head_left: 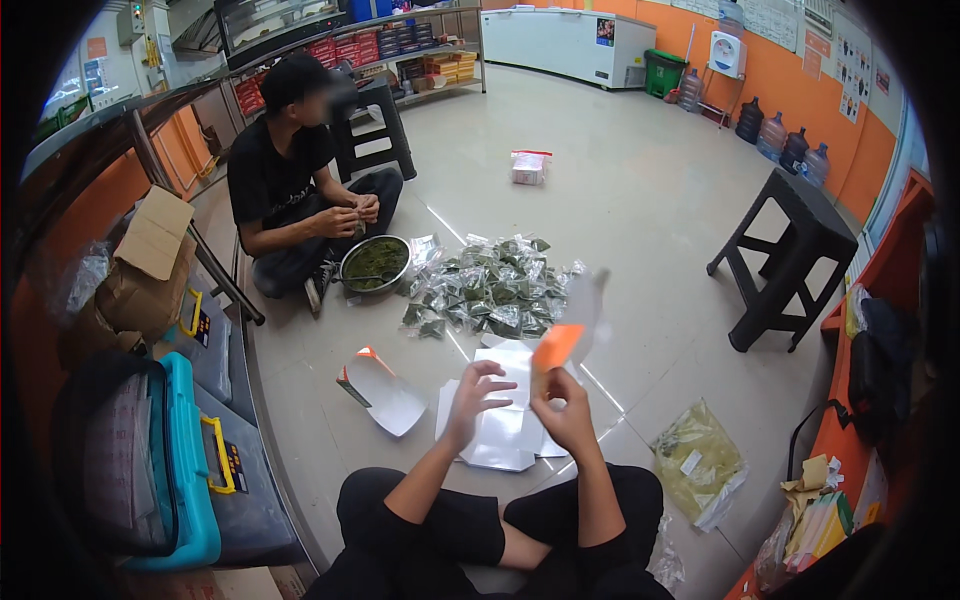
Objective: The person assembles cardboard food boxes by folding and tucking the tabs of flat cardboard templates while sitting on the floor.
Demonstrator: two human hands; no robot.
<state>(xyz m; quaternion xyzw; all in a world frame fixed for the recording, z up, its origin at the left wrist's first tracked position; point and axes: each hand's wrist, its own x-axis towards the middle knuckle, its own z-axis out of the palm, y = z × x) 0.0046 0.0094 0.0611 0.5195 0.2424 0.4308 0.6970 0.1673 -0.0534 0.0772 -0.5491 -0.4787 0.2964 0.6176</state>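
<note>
My right hand grips a folding carton by its near end. This carton is orange and white, raised off the floor, and its far part is smeared by motion. Fingers apart, my left hand hovers with nothing in it over a stack of flat white cartons between my crossed legs and the pile ahead. To the left, a partly folded carton lies on its side, white within and orange at one edge. Beyond the stack spreads a heap of small green packets in clear plastic.
A seated co-worker handles something small beside a metal bowl of green filling. Dark stools stand right and far left. A greenish plastic bag lies right. Storage boxes line the left; a wrapped bundle sits farther off.
</note>
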